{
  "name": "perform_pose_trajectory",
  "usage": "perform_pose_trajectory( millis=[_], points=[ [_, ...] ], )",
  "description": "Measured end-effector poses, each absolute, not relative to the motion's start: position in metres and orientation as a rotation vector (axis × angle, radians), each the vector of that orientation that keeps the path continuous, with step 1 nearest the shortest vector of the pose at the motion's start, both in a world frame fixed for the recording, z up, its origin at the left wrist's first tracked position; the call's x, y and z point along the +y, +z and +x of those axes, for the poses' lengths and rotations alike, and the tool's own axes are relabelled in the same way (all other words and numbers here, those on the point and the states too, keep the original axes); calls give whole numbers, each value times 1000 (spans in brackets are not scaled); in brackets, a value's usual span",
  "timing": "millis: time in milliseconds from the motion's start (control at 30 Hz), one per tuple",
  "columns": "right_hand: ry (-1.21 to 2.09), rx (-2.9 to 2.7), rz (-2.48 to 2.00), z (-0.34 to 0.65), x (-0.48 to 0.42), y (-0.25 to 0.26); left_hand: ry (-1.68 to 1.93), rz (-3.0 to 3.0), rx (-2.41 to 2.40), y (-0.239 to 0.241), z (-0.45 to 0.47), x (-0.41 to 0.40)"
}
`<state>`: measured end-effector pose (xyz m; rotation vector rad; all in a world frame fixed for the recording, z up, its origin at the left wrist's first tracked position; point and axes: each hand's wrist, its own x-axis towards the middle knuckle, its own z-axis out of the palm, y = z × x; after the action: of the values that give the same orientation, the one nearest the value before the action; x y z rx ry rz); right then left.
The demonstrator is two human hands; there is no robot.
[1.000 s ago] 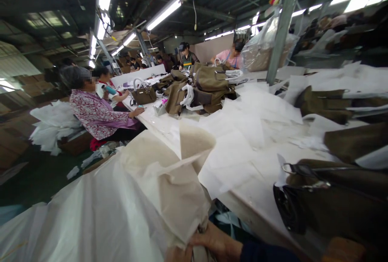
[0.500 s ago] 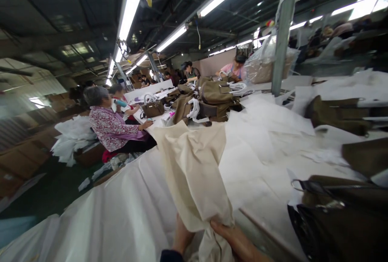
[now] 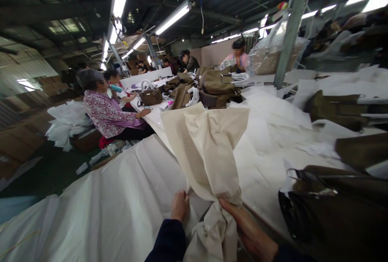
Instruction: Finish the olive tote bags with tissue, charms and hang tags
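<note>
A limp beige cloth point(image 3: 216, 149) stands up in front of me, gathered and creased at its lower middle, its loose end bunched toward my body. My right hand point(image 3: 244, 221) is closed around the gathered part, thumb on top. At the cloth's lower left edge, my left hand point(image 3: 181, 205) is closed with fingers curled in, pinching that edge; its fingertips are partly hidden. Beneath both hands lies white sheeting point(image 3: 121, 201) that covers the near left side of the table.
Brown handbags point(image 3: 216, 86) with white-wrapped handles pile up beyond the cloth. A dark brown bag point(image 3: 327, 209) sits close on my right. White sheets point(image 3: 273, 120) spread over the table, and a metal post point(image 3: 292, 32) rises behind. A co-worker in a floral top point(image 3: 106, 110) sits at left.
The cloth has risen and shifted right in view, its top spreading wider. Both hands show higher up, and the left hand now sits farther from the right.
</note>
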<state>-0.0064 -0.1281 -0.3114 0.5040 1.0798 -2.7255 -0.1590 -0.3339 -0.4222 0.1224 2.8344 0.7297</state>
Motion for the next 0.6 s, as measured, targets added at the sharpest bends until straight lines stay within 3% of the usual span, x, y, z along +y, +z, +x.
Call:
perform_pose_trajectory(
  millis=[333, 600],
  points=[
    [-2717, 1017, 557, -5, -124, -313, 1102, 7, 2717, -432, -155, -368],
    [-2623, 1094, 459, -16, -140, -305, 961, 44, 2775, -421, -124, -387]
  ],
)
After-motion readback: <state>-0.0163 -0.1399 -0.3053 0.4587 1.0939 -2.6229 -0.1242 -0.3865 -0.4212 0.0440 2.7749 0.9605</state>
